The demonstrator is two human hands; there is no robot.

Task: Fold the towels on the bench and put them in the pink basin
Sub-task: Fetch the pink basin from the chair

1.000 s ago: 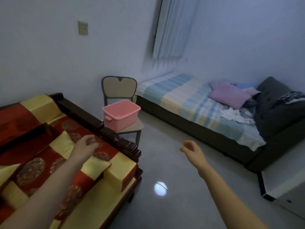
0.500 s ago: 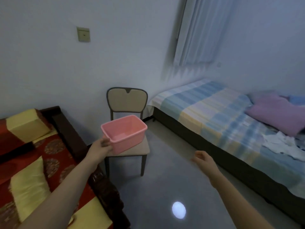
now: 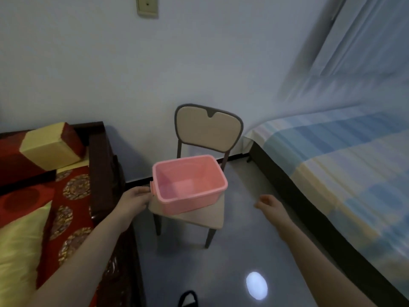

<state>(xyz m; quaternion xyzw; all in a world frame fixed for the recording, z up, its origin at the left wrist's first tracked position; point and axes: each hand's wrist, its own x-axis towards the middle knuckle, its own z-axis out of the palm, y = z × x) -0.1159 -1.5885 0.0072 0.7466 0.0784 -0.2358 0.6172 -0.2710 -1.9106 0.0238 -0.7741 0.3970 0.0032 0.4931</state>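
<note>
Head view. Pink basin (image 3: 192,202), open-topped with its pink floor showing, over the front left corner of the seat of a chair (image 3: 208,131) and jutting past the seat's left edge. Slightly tilted; not to be told whether resting on the seat or lifted just clear of it. Left hand (image 3: 135,200) at the basin's left end, fingers (image 3: 147,192) curled on the small lug under the rim and gripping it. Right hand (image 3: 269,203) out over the floor (image 3: 243,251), beside the seat's right edge and apart from it, fingers loosely curled with nothing in them.

Lettering: only a pale wall plate (image 3: 147,6) high above the chair, marked with one dark dot, too small to read anything more.

Edges and room: dark wooden arm of the bench (image 3: 104,173) close to the seat's left edge, left forearm crossing above it, red and gold cushions (image 3: 48,149) beyond that arm. Bed (image 3: 332,169) in a blue and yellow checked sheet along the right, its dark side edge slanting from the wall toward the lower right. Between bench and bed a strip of glossy grey floor, widest in front of the chair, with a bright round reflection (image 3: 256,285) and a dark object (image 3: 188,299) cut off at the bottom, not identifiable. Chair back near the wall, pale curtain (image 3: 365,41) above the bed.
</note>
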